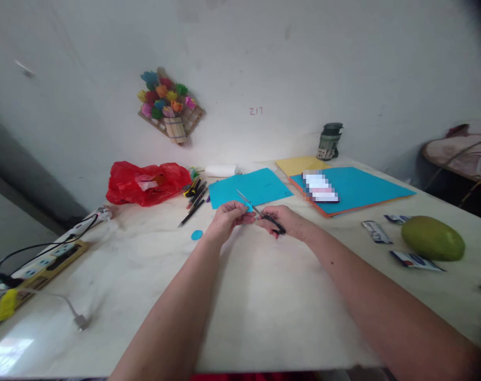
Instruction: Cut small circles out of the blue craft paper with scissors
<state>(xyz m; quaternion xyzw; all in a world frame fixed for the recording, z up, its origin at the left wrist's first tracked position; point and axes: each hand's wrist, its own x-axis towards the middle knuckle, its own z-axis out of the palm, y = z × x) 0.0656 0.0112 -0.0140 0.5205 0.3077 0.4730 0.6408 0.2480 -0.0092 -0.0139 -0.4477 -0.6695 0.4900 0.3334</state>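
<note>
The scissors show grey metal blades and dark handles that look like plastic, and the blue piece beside them is matt, smooth paper, like the blue sheet and the small disc. The tabletop is smooth and glossy with faint marbling; the wall is matt. The bag is thin, crinkled, shiny plastic.

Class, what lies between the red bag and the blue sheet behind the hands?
The head view shows pens and a yellow-and-black object there, with something green behind.
</note>
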